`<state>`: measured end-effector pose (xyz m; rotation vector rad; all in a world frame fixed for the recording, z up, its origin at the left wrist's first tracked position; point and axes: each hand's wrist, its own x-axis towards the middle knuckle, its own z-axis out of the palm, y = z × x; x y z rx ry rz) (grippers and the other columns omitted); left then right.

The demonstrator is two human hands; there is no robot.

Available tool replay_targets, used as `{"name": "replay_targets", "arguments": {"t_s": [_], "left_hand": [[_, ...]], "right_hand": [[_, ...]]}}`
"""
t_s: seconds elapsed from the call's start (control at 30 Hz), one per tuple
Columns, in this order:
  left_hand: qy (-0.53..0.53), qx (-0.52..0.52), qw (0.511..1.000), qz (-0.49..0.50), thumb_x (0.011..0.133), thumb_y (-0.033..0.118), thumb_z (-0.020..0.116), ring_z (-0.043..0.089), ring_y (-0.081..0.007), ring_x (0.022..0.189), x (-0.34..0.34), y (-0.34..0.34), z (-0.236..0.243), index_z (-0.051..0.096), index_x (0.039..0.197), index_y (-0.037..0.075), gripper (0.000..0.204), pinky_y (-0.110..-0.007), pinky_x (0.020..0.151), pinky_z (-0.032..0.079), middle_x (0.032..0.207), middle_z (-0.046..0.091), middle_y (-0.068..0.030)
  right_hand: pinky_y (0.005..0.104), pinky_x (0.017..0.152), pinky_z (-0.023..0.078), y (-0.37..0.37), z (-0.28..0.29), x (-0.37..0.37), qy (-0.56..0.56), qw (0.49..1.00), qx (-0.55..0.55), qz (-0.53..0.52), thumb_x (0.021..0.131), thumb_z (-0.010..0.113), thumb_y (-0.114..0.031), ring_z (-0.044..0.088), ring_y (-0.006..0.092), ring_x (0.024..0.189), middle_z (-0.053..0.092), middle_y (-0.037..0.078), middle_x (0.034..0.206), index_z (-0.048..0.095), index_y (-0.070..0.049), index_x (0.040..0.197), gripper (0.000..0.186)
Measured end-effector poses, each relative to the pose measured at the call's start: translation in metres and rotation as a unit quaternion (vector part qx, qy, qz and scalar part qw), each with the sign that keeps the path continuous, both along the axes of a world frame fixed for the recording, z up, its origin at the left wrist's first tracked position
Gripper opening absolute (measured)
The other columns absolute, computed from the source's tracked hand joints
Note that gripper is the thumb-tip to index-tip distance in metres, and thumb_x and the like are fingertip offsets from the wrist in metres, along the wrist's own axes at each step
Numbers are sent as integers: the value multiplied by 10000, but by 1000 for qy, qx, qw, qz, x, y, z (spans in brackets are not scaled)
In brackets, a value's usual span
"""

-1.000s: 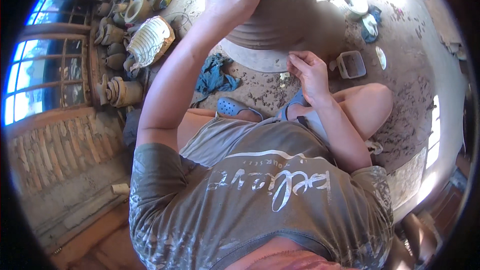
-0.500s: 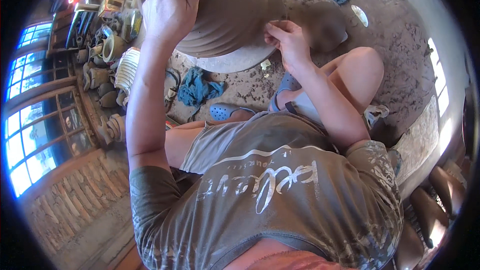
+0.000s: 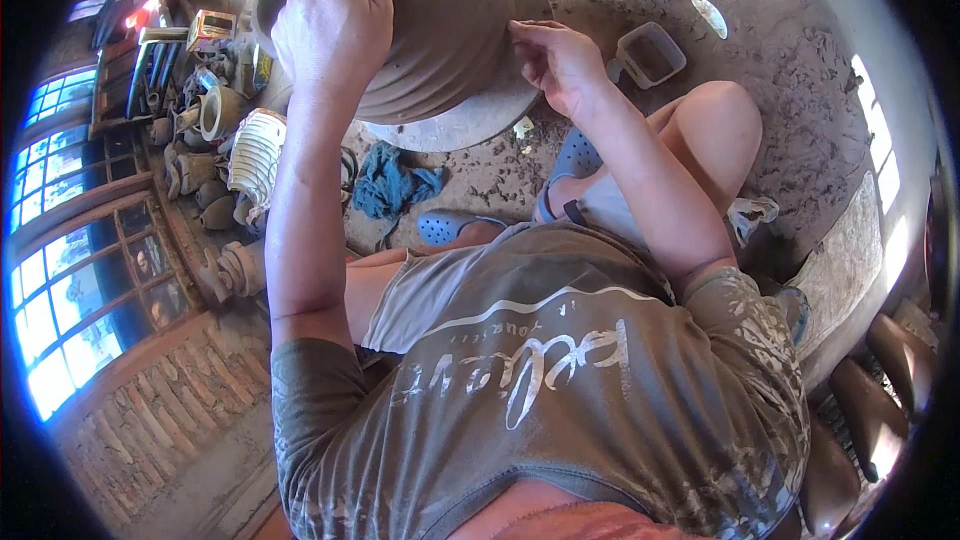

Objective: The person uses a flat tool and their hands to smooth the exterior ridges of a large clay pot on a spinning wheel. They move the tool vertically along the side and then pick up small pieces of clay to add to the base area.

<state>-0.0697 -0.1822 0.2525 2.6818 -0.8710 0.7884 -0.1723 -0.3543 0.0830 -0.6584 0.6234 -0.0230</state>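
Note:
A large brown clay pot (image 3: 440, 25) with bulging rings round its wall sits on a round pale board (image 3: 455, 125) at the top of the head view. My left hand (image 3: 335, 35) is bent against the pot's upper left, its thumb and fingers closing round a dark bit that the picture's edge partly cuts off. At the pot's right side, my right hand (image 3: 560, 62) has its fingers curled and thumb near the index finger. Its fingertips are close to the clay wall. Whatever they pinch, if anything, is too small to make out.
A plastic tub (image 3: 650, 55) stands right of my right hand. A teal rag (image 3: 392, 183) lies on the muddy floor near my blue clog (image 3: 455, 228). Several small pots (image 3: 220, 112) crowd the left by the windows. Dark rounded vessels (image 3: 865, 410) line the lower right.
The pot and both hands appear shifted slightly left in the picture. A blurred brown round shape beside my right hand is gone, and the plastic tub shows there.

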Motion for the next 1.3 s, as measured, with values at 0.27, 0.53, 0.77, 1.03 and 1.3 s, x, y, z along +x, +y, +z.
{"name": "replay_targets", "arguments": {"t_s": [0.27,0.53,0.77,1.03,1.3], "left_hand": [[-40,-20,999,-8,1070,350,572,698,-474,816,-10,-10,2,632,1150,8,357,-557,730,541,882,718,-272],[26,-38,998,-48,1066,356,584,687,-493,889,-11,8,11,619,1203,-10,392,-559,783,530,941,718,-291],[78,-49,992,-83,1072,367,574,683,-495,925,-13,18,23,606,1189,-8,394,-553,800,525,976,713,-292],[44,-66,996,-45,1080,349,569,676,-503,846,-16,1,9,596,1165,1,359,-578,749,514,909,711,-281],[8,-115,981,-154,1068,273,601,707,-452,798,-5,19,0,603,1173,-3,296,-515,717,544,891,736,-232]], "right_hand": [[268,633,506,27,-10,-19,-48,999,25,-8,924,814,-109,644,130,710,695,21,813,708,-72,930,112],[324,778,613,57,-11,-55,-29,995,-72,66,976,743,-99,732,188,919,720,85,975,640,-5,1079,173],[289,707,575,65,-26,-58,-98,985,-65,123,984,742,-137,687,144,789,714,70,918,719,24,1076,187],[263,610,505,100,-14,-35,-86,966,-196,143,995,761,-212,609,88,672,692,27,779,747,28,958,243],[263,628,488,102,-16,-37,-102,974,-171,112,996,765,-194,604,83,682,692,24,769,740,7,905,223]]}}
